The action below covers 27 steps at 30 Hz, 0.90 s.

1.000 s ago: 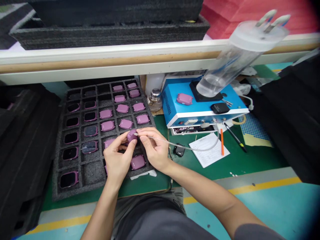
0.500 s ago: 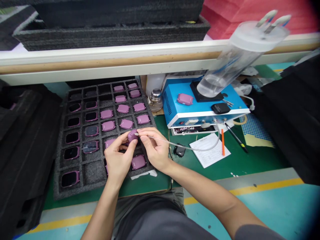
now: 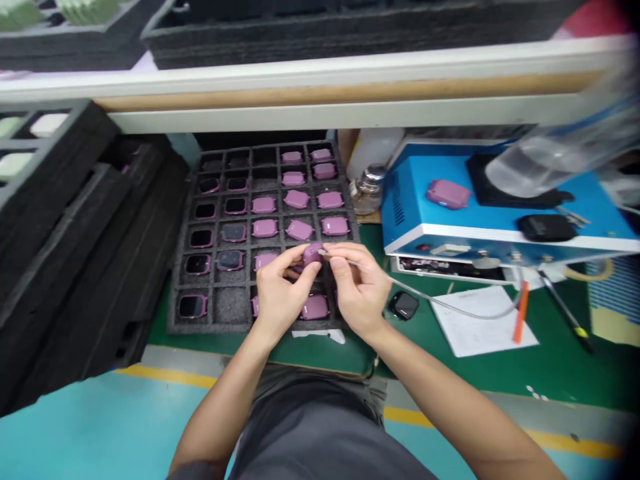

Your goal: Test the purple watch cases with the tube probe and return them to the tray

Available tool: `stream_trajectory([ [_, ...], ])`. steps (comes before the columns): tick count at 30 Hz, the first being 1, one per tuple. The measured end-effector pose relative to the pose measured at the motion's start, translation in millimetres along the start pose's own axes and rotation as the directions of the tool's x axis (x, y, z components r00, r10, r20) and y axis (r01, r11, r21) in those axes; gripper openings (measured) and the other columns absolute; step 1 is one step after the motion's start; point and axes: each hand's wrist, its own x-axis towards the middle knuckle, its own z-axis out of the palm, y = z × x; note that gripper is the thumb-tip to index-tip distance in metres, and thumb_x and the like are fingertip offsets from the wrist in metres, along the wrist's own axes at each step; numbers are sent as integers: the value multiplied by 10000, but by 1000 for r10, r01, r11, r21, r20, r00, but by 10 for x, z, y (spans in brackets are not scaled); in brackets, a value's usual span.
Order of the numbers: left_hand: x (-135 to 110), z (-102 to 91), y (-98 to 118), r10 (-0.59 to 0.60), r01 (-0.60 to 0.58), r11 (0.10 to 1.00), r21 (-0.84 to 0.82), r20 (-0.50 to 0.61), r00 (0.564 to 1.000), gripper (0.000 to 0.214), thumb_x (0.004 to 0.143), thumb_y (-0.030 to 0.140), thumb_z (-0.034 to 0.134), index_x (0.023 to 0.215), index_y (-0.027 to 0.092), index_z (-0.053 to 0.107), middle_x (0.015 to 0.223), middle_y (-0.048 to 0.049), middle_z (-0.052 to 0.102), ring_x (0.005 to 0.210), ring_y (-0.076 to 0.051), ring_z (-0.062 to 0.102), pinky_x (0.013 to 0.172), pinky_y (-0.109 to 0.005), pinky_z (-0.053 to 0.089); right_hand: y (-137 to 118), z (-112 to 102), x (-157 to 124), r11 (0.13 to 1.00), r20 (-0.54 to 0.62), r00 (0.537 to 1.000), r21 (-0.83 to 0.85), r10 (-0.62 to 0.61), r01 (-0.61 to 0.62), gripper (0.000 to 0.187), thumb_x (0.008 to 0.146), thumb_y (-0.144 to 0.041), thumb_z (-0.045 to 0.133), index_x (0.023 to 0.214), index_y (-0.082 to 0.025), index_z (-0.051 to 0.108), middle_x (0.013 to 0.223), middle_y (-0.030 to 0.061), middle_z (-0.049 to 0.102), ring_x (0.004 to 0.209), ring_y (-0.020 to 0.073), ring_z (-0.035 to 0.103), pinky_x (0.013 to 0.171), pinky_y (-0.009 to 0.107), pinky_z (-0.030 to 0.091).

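Note:
My left hand [image 3: 284,285] is closed around a purple watch case [image 3: 312,254], held above the foam tray [image 3: 233,305]. My right hand [image 3: 361,285] pinches the end of a thin clear tube [image 3: 425,295], and its tip meets the watch case or sits right at it; contact is too small to tell. From my right hand the tube curves to the front of a blue machine [image 3: 415,167]. Below my hands, the tray's compartments carry several purple watch cases [image 3: 301,230], some with dark screens [image 3: 202,238] facing up. My hands hide part of the tray.
On the blue machine lie a purple watch case [image 3: 449,194], a black case [image 3: 547,228] and a tilted clear cylinder [image 3: 530,163]. Right of my hands are a small black piece [image 3: 404,305], paper [image 3: 473,337], an orange stick [image 3: 521,313] and a pen [image 3: 565,310]. Foam trays [image 3: 75,267] stack at left.
The whole view has shifted left, so the tray, hands and machine appear farther right. My hands keep the same hold on the watch case and tube.

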Motion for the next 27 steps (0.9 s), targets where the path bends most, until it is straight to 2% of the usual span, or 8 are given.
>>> stream_trajectory([
  [9, -26, -23, -15, -2, 1, 1000, 17, 14, 1000, 310, 837, 223, 764, 1136, 177, 833, 1075, -68, 846, 822, -169, 783, 682, -224, 617, 43, 4, -50, 1000, 7, 1000, 15, -1, 0, 108, 999, -252, 675, 1007, -260, 783, 1014, 54, 790, 991, 211, 760, 909, 400, 627],
  [18, 55, -39, 3, 4, -3, 1000, 30, -22, 1000, 326, 821, 276, 813, 1123, 154, 831, 1006, -74, 848, 831, -185, 796, 653, -216, 609, 9, 56, 52, 999, 0, 999, -4, -35, 35, 125, 1014, -233, 642, 989, -260, 761, 1008, 41, 787, 976, 183, 755, 880, 349, 638],
  [27, 102, -66, 64, -18, 17, 998, 67, 13, 1000, 355, 809, 320, 817, 1129, 166, 835, 1016, -78, 847, 836, -204, 792, 668, -251, 622, 2, 47, 67, 999, -3, 1000, 37, -19, 20, 125, 1013, -232, 644, 1010, -268, 764, 1018, 42, 788, 983, 177, 756, 884, 344, 644],
])
